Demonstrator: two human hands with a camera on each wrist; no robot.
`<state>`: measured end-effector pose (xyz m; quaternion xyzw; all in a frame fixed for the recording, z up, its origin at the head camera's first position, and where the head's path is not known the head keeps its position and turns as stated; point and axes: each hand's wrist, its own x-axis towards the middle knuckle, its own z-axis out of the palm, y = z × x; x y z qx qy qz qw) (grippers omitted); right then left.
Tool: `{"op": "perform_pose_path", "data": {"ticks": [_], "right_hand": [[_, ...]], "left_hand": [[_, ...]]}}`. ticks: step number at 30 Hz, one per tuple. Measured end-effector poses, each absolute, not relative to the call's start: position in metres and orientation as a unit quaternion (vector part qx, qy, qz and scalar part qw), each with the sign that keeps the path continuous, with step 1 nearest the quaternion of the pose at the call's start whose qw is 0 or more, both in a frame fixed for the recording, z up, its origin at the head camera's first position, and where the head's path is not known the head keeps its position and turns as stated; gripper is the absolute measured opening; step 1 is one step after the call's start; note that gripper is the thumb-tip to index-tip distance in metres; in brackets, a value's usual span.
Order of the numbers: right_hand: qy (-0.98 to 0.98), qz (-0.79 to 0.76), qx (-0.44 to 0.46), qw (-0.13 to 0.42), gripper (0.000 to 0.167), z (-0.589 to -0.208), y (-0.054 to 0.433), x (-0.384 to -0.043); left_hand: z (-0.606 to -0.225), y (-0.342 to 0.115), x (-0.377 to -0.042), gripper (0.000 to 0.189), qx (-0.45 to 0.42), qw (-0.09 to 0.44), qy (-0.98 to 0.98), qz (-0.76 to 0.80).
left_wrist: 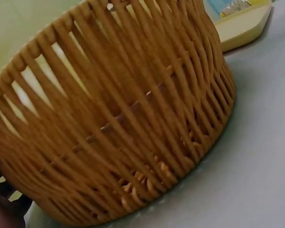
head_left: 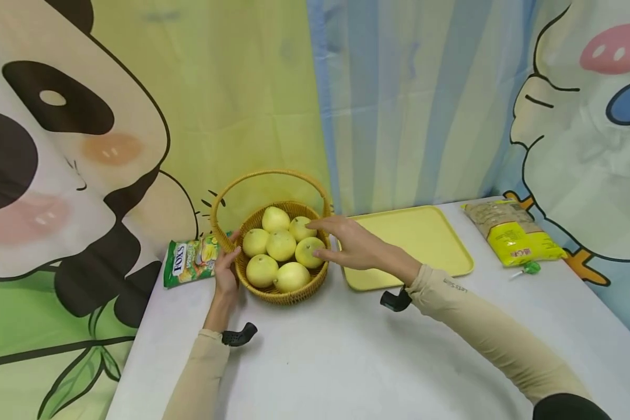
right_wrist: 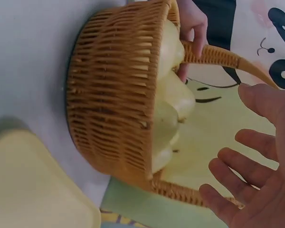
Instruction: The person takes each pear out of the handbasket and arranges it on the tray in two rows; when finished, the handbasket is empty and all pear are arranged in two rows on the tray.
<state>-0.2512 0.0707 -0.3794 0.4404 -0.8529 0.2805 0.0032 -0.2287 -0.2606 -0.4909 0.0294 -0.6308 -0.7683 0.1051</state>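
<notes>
A wicker basket [head_left: 289, 296] with a tall arched handle [head_left: 270, 172] stands on the white table, filled with several round, pale yellow pears [head_left: 280, 245]. At its left side my left hand [head_left: 227, 271] grips the basket near the foot of the handle. In the right wrist view the fingers [right_wrist: 197, 45] of that hand curl at the handle's base. Over the basket's right rim reaches my right hand [head_left: 357, 242], fingers spread and holding nothing. Close beside its fingertips lies a pear [head_left: 308, 252]; whether they touch, I cannot tell. The left wrist view is mostly basket wall [left_wrist: 118, 109].
A green Fox's candy bag [head_left: 189, 262] lies left of the basket, partly behind my left hand. To the right is a yellow tray [head_left: 409, 245]. Farther right lie a clear-and-yellow food packet [head_left: 511, 230] and a green lollipop [head_left: 531, 268]. Printed curtains [head_left: 399, 105] hang behind the table.
</notes>
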Motion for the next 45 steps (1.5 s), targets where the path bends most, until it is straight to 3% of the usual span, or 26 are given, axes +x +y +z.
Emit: {"op": "perform_pose_path", "data": {"ticks": [6,15,24,31,39,45], "right_hand": [[-0.855,0.27,0.441,-0.021,0.065,-0.395,0.04,-0.26],[-0.875,0.253,0.411,-0.025,0.077,-0.41,-0.001,-0.274],[-0.899,0.216,0.381,-0.029,0.074,-0.422,-0.025,-0.282],[-0.895,0.26,0.359,-0.039,0.077,-0.428,-0.038,-0.286],[-0.881,0.309,0.355,-0.045,0.069,-0.429,-0.038,-0.29],[-0.858,0.356,0.371,-0.004,0.064,-0.43,-0.033,-0.289]], "left_hand": [[-0.498,-0.255,-0.231,0.052,0.068,0.147,-0.627,-0.762],[-0.505,-0.254,-0.231,0.067,0.06,0.15,-0.639,-0.752],[-0.508,-0.252,-0.23,0.069,0.063,0.161,-0.636,-0.753],[-0.508,-0.251,-0.229,0.065,0.063,0.162,-0.646,-0.743],[-0.512,-0.248,-0.229,0.065,0.07,0.156,-0.646,-0.744],[-0.514,-0.251,-0.228,0.062,0.076,0.166,-0.64,-0.746]]}}
